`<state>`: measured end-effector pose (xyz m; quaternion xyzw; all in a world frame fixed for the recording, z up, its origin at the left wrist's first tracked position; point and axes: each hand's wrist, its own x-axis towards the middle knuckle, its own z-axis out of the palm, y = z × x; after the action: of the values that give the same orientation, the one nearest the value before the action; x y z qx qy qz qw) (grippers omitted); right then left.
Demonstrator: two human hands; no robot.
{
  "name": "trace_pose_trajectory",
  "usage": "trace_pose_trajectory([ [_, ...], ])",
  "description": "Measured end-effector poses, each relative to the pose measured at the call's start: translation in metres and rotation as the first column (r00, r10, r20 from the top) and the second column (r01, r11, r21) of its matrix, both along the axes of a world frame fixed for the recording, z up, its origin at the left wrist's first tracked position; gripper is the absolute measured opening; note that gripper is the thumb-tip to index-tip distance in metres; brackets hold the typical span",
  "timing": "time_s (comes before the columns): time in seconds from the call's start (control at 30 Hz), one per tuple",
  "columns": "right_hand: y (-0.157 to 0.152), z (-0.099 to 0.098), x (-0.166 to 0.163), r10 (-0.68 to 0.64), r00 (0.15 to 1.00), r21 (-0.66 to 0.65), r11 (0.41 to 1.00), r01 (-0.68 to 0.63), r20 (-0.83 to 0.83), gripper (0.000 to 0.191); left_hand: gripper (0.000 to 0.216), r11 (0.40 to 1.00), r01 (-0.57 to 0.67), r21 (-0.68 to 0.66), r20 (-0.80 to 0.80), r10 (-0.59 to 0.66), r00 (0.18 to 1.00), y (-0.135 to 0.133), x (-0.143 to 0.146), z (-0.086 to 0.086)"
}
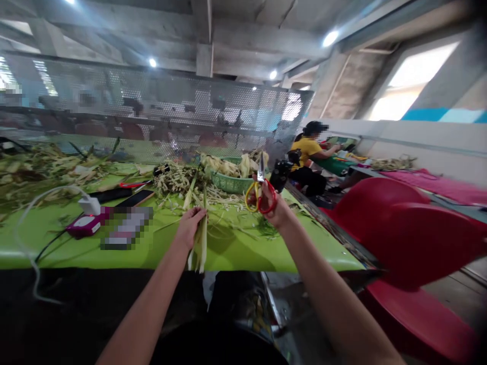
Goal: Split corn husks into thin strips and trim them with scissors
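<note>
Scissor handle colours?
Scissor handles: one loop yellow, the other red; best seen in the head view.

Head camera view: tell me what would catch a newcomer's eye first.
Likely the bright red seating at right, then the scissors with red and yellow handles, held blades-up in the right hand near the middle. The green table spreads below, where the left hand holds pale leaf strips near its front edge.

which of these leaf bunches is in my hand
The long pale strips pinched in your left hand; the others lie on the table or in the green basket.
</note>
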<state>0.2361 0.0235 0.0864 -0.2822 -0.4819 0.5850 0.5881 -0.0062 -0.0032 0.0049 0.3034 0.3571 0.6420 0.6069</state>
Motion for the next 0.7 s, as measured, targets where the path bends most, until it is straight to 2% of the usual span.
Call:
trace_pose_trajectory([
  [0.13, -0.046, -0.007, -0.002, 0.097, 0.991, -0.075, 0.993, -0.090, 0.095, 0.040, 0.025, 0.998, -0.036, 0.041, -0.013, 0.037, 0.999, 0.002, -0.001, 0.000],
  [0.4, -0.108, -0.017, -0.015, 0.392, 0.902, -0.218, 0.911, -0.351, 0.184, 0.049, 0.024, 0.996, -0.053, 0.079, -0.058, 0.057, 0.997, 0.004, -0.004, -0.002],
  [0.57, -0.124, -0.031, -0.036, 0.470, 0.844, -0.386, 0.851, -0.356, 0.258, 0.052, 0.021, 0.991, -0.088, 0.100, -0.028, 0.091, 0.995, 0.003, -0.003, 0.000],
  [0.7, -0.120, -0.036, -0.051, 0.466, 0.832, -0.435, 0.844, -0.315, 0.301, 0.051, 0.018, 0.989, -0.095, 0.110, -0.039, 0.099, 0.994, 0.001, -0.002, 0.002],
])
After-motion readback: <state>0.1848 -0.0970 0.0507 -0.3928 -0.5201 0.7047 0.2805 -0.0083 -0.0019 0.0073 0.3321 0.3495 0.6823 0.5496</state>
